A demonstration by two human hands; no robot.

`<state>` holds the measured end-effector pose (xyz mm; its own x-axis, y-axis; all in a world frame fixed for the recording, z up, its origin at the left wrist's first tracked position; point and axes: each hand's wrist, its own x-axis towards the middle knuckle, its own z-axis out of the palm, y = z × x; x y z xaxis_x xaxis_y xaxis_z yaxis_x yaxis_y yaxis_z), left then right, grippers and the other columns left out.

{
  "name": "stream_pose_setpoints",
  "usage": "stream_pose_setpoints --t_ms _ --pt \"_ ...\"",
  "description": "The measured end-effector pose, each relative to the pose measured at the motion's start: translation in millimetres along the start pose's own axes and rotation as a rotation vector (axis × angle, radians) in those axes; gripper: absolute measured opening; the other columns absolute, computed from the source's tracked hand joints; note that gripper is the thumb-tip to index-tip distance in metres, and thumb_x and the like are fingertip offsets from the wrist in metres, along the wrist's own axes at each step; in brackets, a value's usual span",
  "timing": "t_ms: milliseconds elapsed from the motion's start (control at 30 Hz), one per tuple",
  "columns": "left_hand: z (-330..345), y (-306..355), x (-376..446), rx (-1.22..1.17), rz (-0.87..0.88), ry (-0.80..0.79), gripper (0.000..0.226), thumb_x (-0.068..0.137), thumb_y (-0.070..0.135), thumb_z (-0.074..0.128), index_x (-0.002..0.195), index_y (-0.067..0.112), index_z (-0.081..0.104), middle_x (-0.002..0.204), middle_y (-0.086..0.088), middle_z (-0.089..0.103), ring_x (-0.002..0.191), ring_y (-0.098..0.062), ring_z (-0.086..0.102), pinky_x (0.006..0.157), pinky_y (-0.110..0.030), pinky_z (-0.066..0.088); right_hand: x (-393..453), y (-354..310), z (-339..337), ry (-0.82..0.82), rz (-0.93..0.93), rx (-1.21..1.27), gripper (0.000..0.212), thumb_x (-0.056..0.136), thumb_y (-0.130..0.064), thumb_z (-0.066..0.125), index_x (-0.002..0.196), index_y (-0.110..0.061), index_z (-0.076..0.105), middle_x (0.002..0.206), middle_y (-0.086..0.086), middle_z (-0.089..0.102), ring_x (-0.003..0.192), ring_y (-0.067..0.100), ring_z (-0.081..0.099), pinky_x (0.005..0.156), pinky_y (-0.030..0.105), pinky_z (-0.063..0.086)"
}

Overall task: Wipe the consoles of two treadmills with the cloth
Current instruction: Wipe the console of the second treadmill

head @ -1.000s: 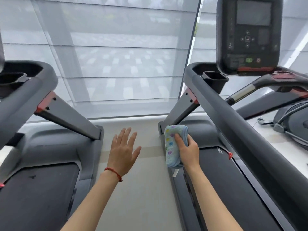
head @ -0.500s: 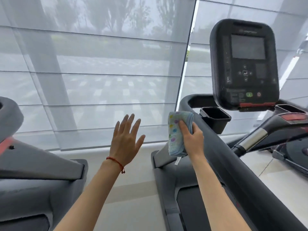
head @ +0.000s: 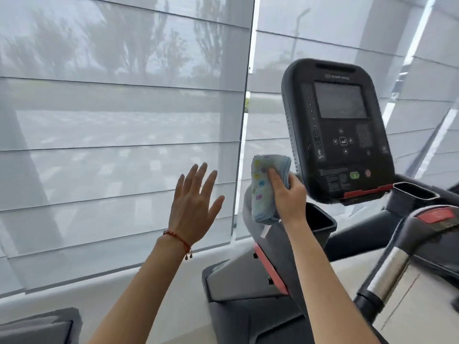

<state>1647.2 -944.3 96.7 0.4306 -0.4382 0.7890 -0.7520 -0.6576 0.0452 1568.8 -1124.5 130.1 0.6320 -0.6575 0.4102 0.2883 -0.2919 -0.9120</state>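
Observation:
The right treadmill's black console (head: pixel 340 130) stands upright at the right, with a dark screen, arrow keys, a green button and a red one. My right hand (head: pixel 288 194) grips a folded pale-blue cloth (head: pixel 263 184) with coloured dots, held up just left of the console's lower left edge; whether it touches is unclear. My left hand (head: pixel 193 207) is raised in the air before the window, fingers straight and spread, holding nothing. A red string bracelet circles that wrist. Only a grey corner of the left treadmill (head: pixel 37 328) shows at the bottom left; its console is out of view.
Black cup holders (head: pixel 320 224) sit below the console on both sides. A handlebar with a metal grip (head: pixel 387 271) and red-topped end slants across the lower right. Sheer window blinds (head: pixel 119 145) fill the background. The treadmill's grey upright with red trim (head: pixel 270 266) rises below my right arm.
The view has tilted upward and the console has come lower and nearer. My right hand has raised the cloth from beside the side rail up to the console's lower left edge. My left hand stays spread.

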Motion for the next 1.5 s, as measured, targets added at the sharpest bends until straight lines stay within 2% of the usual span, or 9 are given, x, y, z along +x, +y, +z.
stream_pose_setpoints --t_ms 100,333,500,633,767,1000,1267,1333,1500 --pt "28.3 1.6 35.6 -0.056 0.076 0.0 0.055 0.092 0.04 0.035 0.131 0.004 0.049 0.139 -0.019 0.044 0.131 -0.034 0.033 0.104 -0.053 0.029 32.3 -0.2 -8.5 0.094 -0.043 -0.051 0.031 0.084 -0.04 0.063 0.085 -0.009 0.063 0.08 0.003 0.064 0.079 0.019 0.062 0.075 0.037 0.052" --pt "78.2 12.6 114.0 -0.171 0.229 0.03 0.054 0.092 0.039 0.036 0.13 0.004 0.051 0.137 -0.02 0.046 0.128 -0.038 0.039 0.103 -0.054 0.033 98.0 -1.2 -34.2 0.259 -0.082 -0.142 0.028 0.084 -0.042 0.063 0.084 -0.014 0.063 0.083 0.001 0.067 0.084 0.02 0.065 0.078 0.038 0.054" --pt "105.1 25.5 150.7 -0.194 0.331 0.021 0.055 0.091 0.039 0.036 0.129 0.003 0.052 0.136 -0.021 0.047 0.128 -0.039 0.04 0.102 -0.054 0.035 132.5 0.1 -52.0 0.315 -0.12 -0.228 0.027 0.085 -0.042 0.061 0.084 -0.016 0.062 0.083 0.0 0.066 0.084 0.018 0.065 0.074 0.032 0.054" --pt "123.2 33.8 182.5 -0.193 0.371 0.037 0.054 0.091 0.04 0.036 0.129 0.004 0.052 0.137 -0.019 0.046 0.129 -0.037 0.039 0.104 -0.051 0.03 165.2 -4.0 -69.6 0.345 -0.154 -0.249 0.027 0.085 -0.042 0.06 0.088 -0.014 0.062 0.086 0.0 0.065 0.084 0.017 0.064 0.07 0.027 0.052" --pt "140.3 46.8 212.5 -0.206 0.407 0.057 0.053 0.092 0.039 0.035 0.128 0.005 0.053 0.136 -0.019 0.048 0.129 -0.036 0.038 0.105 -0.05 0.028 198.5 -8.9 -88.3 0.368 -0.2 -0.286 0.029 0.086 -0.041 0.06 0.089 -0.013 0.062 0.085 0.002 0.065 0.083 0.018 0.063 0.077 0.035 0.053" --pt "169.1 79.8 266.2 -0.225 0.412 0.015 0.055 0.092 0.041 0.035 0.129 0.006 0.053 0.137 -0.017 0.047 0.13 -0.035 0.037 0.106 -0.05 0.03 262.1 -14.6 -115.1 0.361 -0.2 -0.318 0.022 0.086 -0.043 0.06 0.088 -0.021 0.06 0.085 -0.004 0.065 0.085 0.016 0.064 0.082 0.037 0.054" --pt "203.2 105.8 319.5 -0.195 0.455 -0.015 0.055 0.091 0.041 0.036 0.127 0.004 0.054 0.135 -0.017 0.048 0.131 -0.034 0.036 0.107 -0.05 0.032 332.8 -2.1 -120.9 0.343 -0.187 -0.314 0.027 0.086 -0.042 0.059 0.09 -0.015 0.061 0.083 -0.003 0.064 0.082 0.016 0.063 0.071 0.028 0.05" --pt "213.5 110.0 329.9 -0.151 0.461 -0.012 0.055 0.091 0.041 0.035 0.127 0.004 0.055 0.136 -0.018 0.048 0.132 -0.033 0.035 0.109 -0.049 0.027 350.8 2.4 -118.0 0.324 -0.18 -0.338 0.026 0.088 -0.04 0.057 0.093 -0.015 0.061 0.082 -0.007 0.061 0.079 0.013 0.059 0.066 0.024 0.046" --pt "230.7 115.6 339.0 -0.096 0.437 0.034 0.055 0.09 0.036 0.035 0.129 0.003 0.053 0.142 -0.019 0.04 0.137 -0.03 0.023 0.113 -0.047 0.01 392.4 19.8 -105.4 0.341 -0.165 -0.411 0.025 0.091 -0.039 0.052 0.096 -0.015 0.059 0.087 -0.001 0.06 0.087 0.022 0.059 0.073 0.028 0.04"
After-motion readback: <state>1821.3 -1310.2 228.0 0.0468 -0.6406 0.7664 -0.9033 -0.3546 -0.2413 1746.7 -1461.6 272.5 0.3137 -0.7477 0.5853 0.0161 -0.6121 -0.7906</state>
